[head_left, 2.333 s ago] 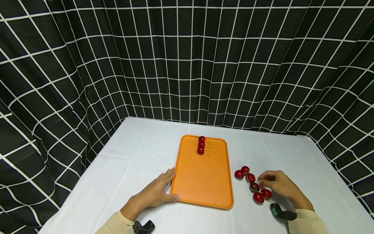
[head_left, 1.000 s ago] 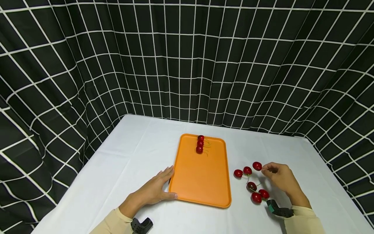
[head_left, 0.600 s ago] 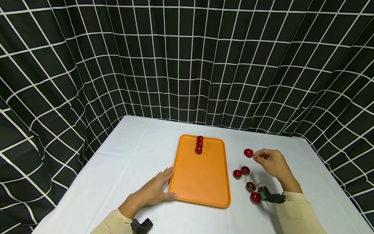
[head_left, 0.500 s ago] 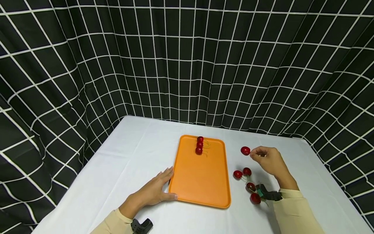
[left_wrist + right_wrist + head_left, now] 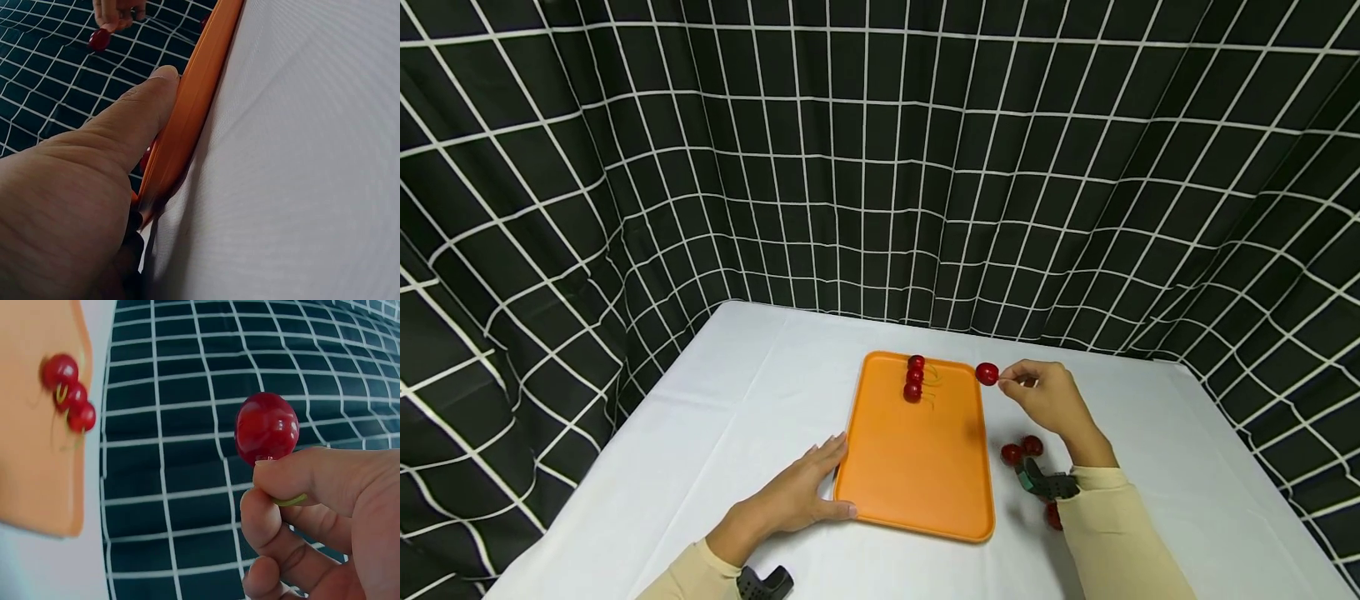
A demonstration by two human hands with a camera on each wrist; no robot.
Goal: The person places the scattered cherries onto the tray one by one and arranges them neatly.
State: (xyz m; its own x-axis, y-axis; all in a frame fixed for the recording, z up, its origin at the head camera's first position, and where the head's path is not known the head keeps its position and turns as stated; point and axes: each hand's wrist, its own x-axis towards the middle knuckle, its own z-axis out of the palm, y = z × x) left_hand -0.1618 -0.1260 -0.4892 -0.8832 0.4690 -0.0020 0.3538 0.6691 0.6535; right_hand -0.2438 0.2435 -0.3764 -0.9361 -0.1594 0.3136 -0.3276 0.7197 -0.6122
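My right hand point(image 5: 1047, 402) pinches a red cherry point(image 5: 987, 374) by its stem, close to the fruit, between thumb and index finger. The right wrist view shows this cherry point(image 5: 267, 428) just beyond the thumb tip, with a bit of green stem showing below the thumb. In the head view it overlaps the right rim of an orange tray point(image 5: 917, 475) near its far corner. Three cherries point(image 5: 913, 377) form a row at the tray's far end, stems toward the right. At the near left corner, my left hand point(image 5: 793, 497) rests against the tray with fingers extended, its thumb point(image 5: 134, 112) along the rim.
Right of the tray, two cherries point(image 5: 1011, 454) lie on the white tablecloth point(image 5: 760, 367). Another cherry point(image 5: 1054, 515) is partly hidden by my right forearm and the black wrist device point(image 5: 1051, 482). A black curtain with a white grid point(image 5: 880, 167) surrounds the table's far sides.
My right hand has lifted one cherry by its stem from the group on the cloth and carried it left and away to the tray's right rim. The left hand stays put.
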